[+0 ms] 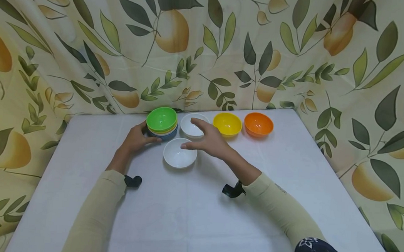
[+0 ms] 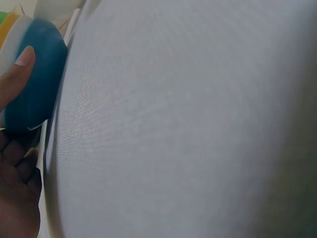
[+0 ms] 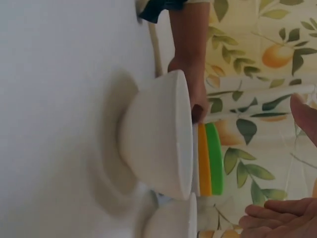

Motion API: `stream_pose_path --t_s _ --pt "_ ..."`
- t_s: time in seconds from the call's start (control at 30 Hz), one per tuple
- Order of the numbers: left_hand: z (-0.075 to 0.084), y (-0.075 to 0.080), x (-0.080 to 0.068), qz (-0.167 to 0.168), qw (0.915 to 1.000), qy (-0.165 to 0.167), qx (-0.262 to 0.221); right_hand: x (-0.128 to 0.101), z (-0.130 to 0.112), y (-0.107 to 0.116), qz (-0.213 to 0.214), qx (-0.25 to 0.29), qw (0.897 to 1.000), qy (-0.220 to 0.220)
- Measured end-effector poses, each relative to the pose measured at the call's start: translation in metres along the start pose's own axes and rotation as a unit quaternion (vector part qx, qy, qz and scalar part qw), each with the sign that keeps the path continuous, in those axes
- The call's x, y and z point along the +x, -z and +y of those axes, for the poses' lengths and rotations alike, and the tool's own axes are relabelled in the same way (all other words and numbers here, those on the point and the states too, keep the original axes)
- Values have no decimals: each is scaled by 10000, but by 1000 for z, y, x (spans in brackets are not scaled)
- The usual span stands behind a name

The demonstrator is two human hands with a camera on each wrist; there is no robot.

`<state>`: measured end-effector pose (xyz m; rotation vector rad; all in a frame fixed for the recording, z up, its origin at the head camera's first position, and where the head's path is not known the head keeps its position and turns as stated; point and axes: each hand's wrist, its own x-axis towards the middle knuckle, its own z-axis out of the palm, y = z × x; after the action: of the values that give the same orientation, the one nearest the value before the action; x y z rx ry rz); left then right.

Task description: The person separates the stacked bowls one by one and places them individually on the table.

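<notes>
At the back left of the table stands a stack of nested bowls, with a green bowl (image 1: 162,119) on top, yellow and white rims under it, and a blue bowl (image 2: 42,74) lowest. My left hand (image 1: 136,139) holds this stack from its left side, thumb (image 2: 19,74) against the blue wall. Over the near white bowl (image 1: 177,157) hovers my right hand (image 1: 209,140), thumb and fingers spread apart with nothing between them. Its fingers partly cover a second white bowl (image 1: 190,126) behind. From the right wrist, the near white bowl (image 3: 158,134) sits upright on the cloth.
To the right along the back edge sit a yellow bowl (image 1: 227,123) and an orange bowl (image 1: 258,124). A white cloth covers the table (image 1: 182,213). Behind it hangs a curtain (image 1: 218,80) printed with fruit and leaves.
</notes>
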<state>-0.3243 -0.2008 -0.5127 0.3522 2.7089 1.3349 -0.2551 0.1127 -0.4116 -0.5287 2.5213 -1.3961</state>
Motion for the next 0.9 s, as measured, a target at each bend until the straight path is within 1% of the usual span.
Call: stream_pose_path --t_s 0.1,0.2,0.33,0.47,0.57,0.7,0.9 --pt "0 0 1 12 10000 -15 28 21 -11 -1 50 -333 9994 -73" --pt "0 0 0 39 10000 -70 28 44 -18 -6 72 -836 9965 -40" --pt "-1 1 0 40 9999 -111 61 75 -23 -16 -18 -1309 9912 211" --pt "-1 2 0 20 9999 -123 72 100 -27 -26 -227 -1564 9874 108" --pt "-1 2 0 24 9999 -150 24 112 -30 -32 -342 -1783 9834 -37" --pt "-2 1 1 36 9998 -184 -50 121 -32 -36 -397 -2042 9781 -109" --pt "-2 0 0 58 9997 -207 -72 129 -29 -40 -397 -2166 9750 -303"
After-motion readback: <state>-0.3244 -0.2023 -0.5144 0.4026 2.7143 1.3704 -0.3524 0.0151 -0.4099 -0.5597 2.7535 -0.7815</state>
